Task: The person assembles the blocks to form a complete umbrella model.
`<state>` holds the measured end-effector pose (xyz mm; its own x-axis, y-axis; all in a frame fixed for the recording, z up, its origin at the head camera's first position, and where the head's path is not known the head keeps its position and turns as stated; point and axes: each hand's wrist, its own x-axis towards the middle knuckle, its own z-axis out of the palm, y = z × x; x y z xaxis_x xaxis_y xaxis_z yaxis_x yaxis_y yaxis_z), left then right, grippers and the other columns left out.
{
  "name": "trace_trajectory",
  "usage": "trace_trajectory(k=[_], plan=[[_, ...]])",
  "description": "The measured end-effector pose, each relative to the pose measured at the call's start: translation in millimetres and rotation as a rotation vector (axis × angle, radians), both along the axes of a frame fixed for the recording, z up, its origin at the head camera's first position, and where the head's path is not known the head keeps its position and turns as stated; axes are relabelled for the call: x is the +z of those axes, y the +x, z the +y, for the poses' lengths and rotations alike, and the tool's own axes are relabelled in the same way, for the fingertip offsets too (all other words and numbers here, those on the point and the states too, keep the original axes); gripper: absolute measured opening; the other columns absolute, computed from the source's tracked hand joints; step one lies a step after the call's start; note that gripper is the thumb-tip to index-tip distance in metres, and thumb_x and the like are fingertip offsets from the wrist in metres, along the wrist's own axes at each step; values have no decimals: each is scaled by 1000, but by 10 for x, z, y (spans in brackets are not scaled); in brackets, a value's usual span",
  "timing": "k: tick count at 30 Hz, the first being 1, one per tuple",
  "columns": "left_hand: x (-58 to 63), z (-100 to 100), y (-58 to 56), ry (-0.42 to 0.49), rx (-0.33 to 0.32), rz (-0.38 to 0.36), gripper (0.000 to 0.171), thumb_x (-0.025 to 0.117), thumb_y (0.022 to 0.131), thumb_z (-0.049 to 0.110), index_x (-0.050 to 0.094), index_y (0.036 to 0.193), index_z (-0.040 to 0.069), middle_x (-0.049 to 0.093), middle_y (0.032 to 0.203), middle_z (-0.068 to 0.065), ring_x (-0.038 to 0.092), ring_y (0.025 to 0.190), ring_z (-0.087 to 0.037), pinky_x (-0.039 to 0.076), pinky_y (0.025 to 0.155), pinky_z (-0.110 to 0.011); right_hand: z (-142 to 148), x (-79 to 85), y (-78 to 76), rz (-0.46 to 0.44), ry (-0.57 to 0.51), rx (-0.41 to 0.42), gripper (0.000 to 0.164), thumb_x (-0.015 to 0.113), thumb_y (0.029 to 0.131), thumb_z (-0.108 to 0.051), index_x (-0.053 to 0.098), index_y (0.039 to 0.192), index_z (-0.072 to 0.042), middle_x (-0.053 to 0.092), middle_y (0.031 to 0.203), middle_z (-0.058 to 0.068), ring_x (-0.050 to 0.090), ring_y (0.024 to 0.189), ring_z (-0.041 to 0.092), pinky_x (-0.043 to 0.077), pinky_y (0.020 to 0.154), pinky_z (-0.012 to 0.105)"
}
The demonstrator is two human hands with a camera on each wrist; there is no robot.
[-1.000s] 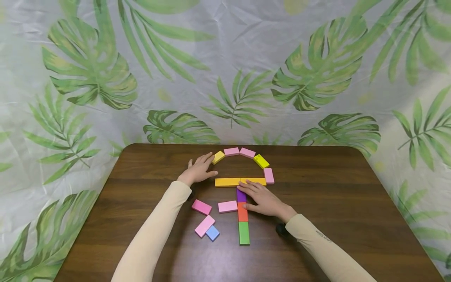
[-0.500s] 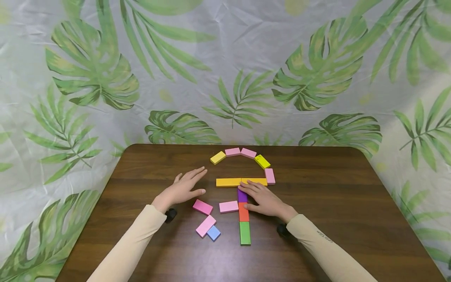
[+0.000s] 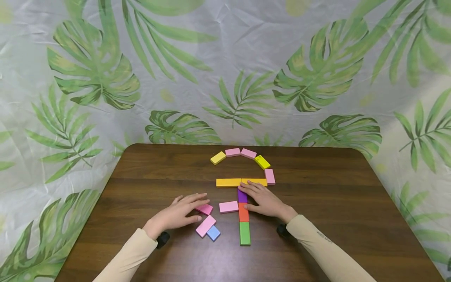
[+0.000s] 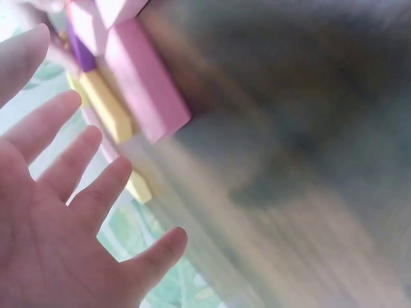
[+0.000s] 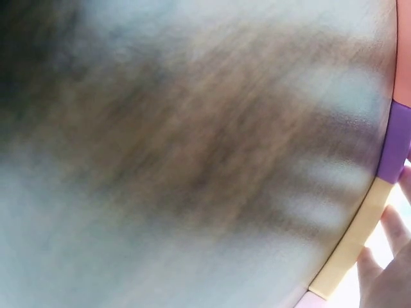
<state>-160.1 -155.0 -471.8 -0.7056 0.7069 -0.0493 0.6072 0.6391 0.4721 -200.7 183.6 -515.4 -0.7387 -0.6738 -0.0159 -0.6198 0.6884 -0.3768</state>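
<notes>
The left hand is spread, holding nothing — a dark pink block peeks out by its fingers. The right hand lies loosely over a purple block.

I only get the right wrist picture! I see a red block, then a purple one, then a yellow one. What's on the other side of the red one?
Observer: A green block, lined up with the red block on its lower side in the head view.
Child: Ooh! Is there a blue one anywhere?
Observer: Yes, one blue block, at the edge of a light pink block.
Child: And where's the left grip?
Observer: The left grip partly hides a dark pink block in the head view; I can't tell whether it touches it.
</notes>
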Motion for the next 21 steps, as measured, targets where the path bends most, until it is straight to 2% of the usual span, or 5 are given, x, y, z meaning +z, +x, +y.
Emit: trace_trajectory(k=[5,13,21], plan=[[-74,9,68,-28,-19,-5,51,60,94,29,50,139,8,38,149,-12,31,136,-37,20,100,-70,-5,18,14,-7,-7,-2,70,54,94,-46,33,150,-11,30,154,8,19,142,30,14,113,49],[-119,18,92,-55,-25,37,49,62,93,27,52,138,8,42,145,-14,32,135,-40,23,98,-70,-9,31,13,-7,11,-7,70,53,94,-48,33,150,-12,30,154,7,19,142,30,14,113,48],[-131,27,77,-67,14,64,47,62,93,26,54,136,8,45,140,-13,39,127,-34,30,96,-63,-1,13,-3,-5,1,-2,70,53,93,-48,33,150,-12,30,154,6,19,142,29,14,113,48]])
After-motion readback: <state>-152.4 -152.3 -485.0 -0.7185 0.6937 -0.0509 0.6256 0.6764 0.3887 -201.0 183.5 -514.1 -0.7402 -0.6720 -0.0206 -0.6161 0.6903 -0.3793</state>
